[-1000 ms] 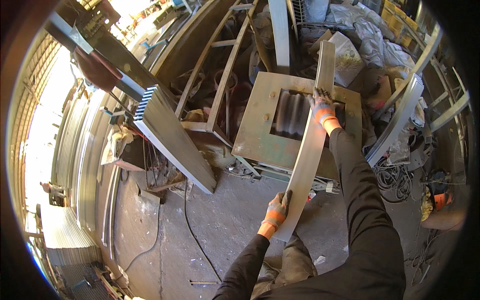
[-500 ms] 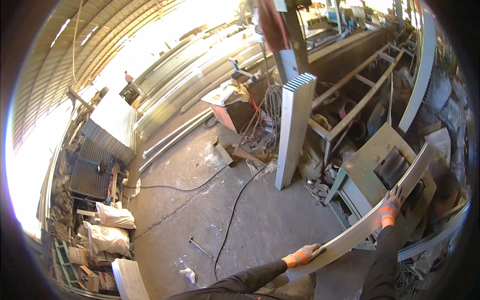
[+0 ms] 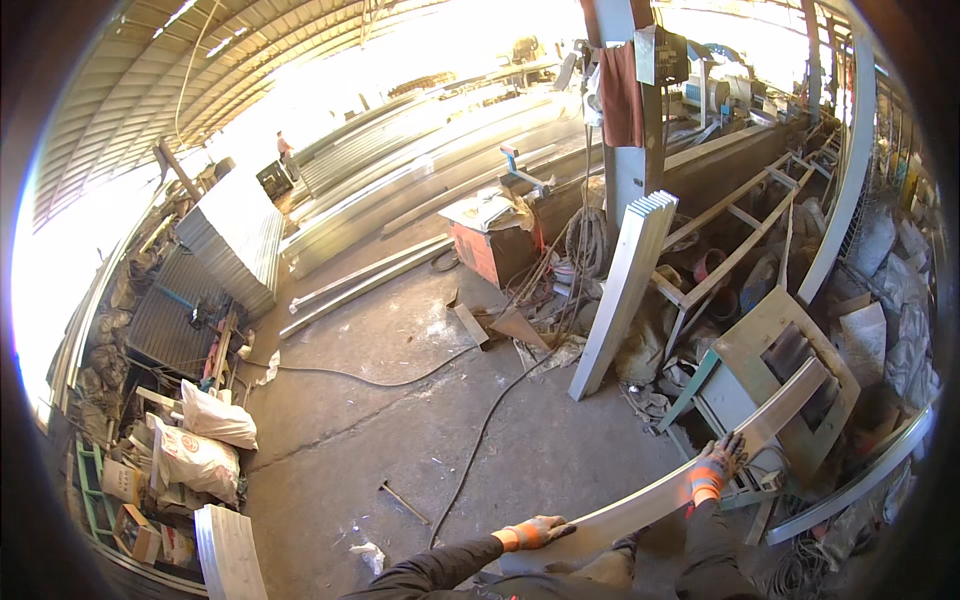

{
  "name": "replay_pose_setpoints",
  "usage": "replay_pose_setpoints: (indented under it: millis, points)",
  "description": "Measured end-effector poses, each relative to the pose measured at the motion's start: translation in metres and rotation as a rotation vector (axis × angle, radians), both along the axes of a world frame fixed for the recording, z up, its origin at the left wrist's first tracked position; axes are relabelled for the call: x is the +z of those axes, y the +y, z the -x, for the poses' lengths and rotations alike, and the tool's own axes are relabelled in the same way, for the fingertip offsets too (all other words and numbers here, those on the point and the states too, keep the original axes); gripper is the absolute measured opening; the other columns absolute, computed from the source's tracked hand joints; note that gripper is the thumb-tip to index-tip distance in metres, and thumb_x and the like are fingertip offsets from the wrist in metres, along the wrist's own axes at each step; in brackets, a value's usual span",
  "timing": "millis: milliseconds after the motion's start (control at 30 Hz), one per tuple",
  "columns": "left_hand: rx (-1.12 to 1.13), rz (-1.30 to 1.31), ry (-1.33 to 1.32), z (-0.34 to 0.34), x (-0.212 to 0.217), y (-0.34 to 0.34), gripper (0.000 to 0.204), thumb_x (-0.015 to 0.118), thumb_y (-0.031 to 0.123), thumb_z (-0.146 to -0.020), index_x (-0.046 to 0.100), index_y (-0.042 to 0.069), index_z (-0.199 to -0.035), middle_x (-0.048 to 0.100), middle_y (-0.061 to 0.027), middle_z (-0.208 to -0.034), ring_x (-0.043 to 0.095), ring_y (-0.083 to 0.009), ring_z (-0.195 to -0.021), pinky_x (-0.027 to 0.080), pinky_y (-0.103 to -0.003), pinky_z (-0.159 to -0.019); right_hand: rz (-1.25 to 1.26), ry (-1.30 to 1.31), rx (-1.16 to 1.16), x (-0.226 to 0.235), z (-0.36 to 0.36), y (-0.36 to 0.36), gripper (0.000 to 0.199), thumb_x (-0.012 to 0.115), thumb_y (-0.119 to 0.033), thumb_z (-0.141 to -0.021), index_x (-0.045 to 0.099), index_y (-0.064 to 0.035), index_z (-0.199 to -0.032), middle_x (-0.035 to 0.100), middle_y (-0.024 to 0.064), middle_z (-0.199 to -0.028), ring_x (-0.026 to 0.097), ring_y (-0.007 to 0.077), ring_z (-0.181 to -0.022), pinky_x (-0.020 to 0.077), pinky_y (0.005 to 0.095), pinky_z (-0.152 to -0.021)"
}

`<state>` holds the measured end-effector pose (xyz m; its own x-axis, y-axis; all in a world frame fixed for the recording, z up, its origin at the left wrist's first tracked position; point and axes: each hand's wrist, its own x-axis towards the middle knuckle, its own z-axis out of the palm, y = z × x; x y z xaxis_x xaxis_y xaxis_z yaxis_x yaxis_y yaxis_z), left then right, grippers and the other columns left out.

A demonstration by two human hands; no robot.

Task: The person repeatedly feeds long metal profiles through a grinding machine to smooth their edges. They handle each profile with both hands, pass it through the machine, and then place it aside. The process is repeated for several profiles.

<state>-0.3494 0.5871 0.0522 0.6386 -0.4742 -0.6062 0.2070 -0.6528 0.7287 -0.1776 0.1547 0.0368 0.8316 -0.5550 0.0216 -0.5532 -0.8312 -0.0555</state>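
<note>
The long, pale grey, slightly curved metal strip point(image 3: 690, 480) lies across the bottom right of the view, running from low in the middle up toward the right. Its upper end rests over the square, dull olive metal frame with an open middle point(image 3: 770, 335), and its lower end is close to the person's body. The left hand point(image 3: 535, 532), in a grey glove with an orange cuff, holds the lower end; the fingers lie flat on the top face of the strip and the thumb side is under the edge, so the hand is closed on it. The right hand point(image 3: 718, 462), in the same kind of glove, grips the strip near its middle, with the fingers wrapped over the top edge.

Half a second ago the strip was held in the same way, but the view has turned more to the left and upward: now more of the grey concrete floor point(image 3: 400, 400) and the bright open side of the shed are visible, and the frame sits nearer to the right rim.

The strip looks flat and thin, with a smooth matt surface, and it seems bent, though the lens also bends straight edges.

A stack of ribbed silver metal sheets point(image 3: 625, 290) leans upright near the frame. A black cable point(image 3: 480, 435) runs over the floor. White filled sacks point(image 3: 200, 440) lie at the left.
</note>
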Motion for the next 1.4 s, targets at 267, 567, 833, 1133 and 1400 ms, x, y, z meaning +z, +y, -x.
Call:
replay_pose_setpoints:
  millis: [267, 567, 833, 1133, 1400]
  points:
    - [-0.015, -0.216, -0.675, 0.063, 0.034, 0.069, 0.055, 0.072, 0.059, -0.108, 0.072, 0.005, -0.119, 0.080, -0.0194, -0.104, 0.079, -0.0422, -0.095, 0.062, -0.054, -0.083, -0.697, -0.398, -0.363, -0.064, 0.065, 0.033, 0.115, 0.092, -0.046, -0.094, 0.028, -0.0088, -0.182, 0.045, 0.0212, -0.180, 0.046, 0.0372, -0.164, 0.0382, 0.0536, -0.133]
    - [-0.219, -0.218, -0.873, -0.023, 0.070, -0.026, 0.079, 0.089, 0.048, -0.098, 0.062, -0.002, -0.152, 0.078, -0.0220, -0.127, 0.075, -0.0345, -0.118, 0.061, -0.042, -0.103, -1.820, -1.381, -0.295, -0.075, 0.016, -0.064, 0.062, 0.085, -0.002, -0.089, 0.066, -0.0018, -0.148, 0.075, 0.0103, -0.123, 0.075, 0.0232, -0.104, 0.0639, 0.0380, -0.095]
    - [0.162, -0.112, 0.072, -0.141, 0.002, -0.220, 0.059, 0.091, 0.048, -0.100, 0.082, -0.005, -0.123, 0.087, -0.0103, -0.106, 0.077, -0.0137, -0.096, 0.062, -0.033, -0.086, -1.832, -1.373, -0.188, -0.090, -0.100, -0.260, 0.058, 0.084, -0.014, -0.097, 0.065, 0.0036, -0.149, 0.081, 0.0176, -0.127, 0.082, 0.0289, -0.108, 0.0677, 0.0402, -0.098]
    - [-0.005, -0.184, -0.284, -0.269, -0.047, -0.507, 0.078, 0.076, 0.076, -0.097, 0.077, -0.001, -0.103, 0.081, -0.0306, -0.101, 0.078, -0.0513, -0.101, 0.060, -0.056, -0.089, 0.104, -0.362, 0.009, -0.059, -0.306, -0.468, 0.081, 0.052, -0.055, -0.114, 0.045, 0.0014, -0.173, 0.047, 0.0298, -0.177, 0.041, 0.0449, -0.167, 0.0233, 0.0564, -0.141]
    - [0.030, -0.185, -0.171, -0.315, -0.060, -0.581, 0.083, 0.068, 0.083, -0.099, 0.078, 0.002, -0.115, 0.082, -0.0285, -0.107, 0.079, -0.0488, -0.109, 0.060, -0.054, -0.096, 0.043, -0.173, -0.300, -0.060, -0.358, -0.536, 0.071, 0.049, -0.036, -0.112, 0.046, -0.0024, -0.174, 0.037, 0.0236, -0.185, 0.029, 0.0448, -0.173, 0.0114, 0.0761, -0.136]
